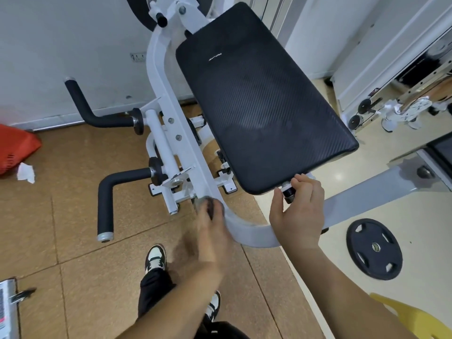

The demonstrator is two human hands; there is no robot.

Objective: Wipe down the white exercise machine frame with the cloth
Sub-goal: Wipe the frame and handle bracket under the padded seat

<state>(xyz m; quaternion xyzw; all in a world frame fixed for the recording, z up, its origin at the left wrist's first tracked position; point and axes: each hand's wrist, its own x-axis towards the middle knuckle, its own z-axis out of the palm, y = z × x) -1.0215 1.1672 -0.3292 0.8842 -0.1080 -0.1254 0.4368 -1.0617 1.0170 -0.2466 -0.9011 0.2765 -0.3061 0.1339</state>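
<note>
Flooring of brown cork-like tiles (61, 216) under the left half of the scene, pale glossy flooring to the right. Across the middle, white exercise machine frame (186, 152): a broad tube sloping from upper left down to lower centre, then bending right beneath the hands. Above it and to its right, long black pad (264, 106), tilted, near end over the bend. Left of the frame, two black foam handles on white brackets, far handle (80, 101) and near handle (107, 199). Black weight plate (374, 249) flat on the pale floor at right, well apart from the tube. Red bag (14, 148) at the left edge. Left hand (211, 231) blurred, fingers wrapped over a dark grey cloth (208, 205) pressed against the tube just above the bend. Right hand (300, 211) under the pad's near edge, thumb and fingers pinching a small black knob (288, 192). Crumpled white tissue (25, 172) just beside the red bag.
</note>
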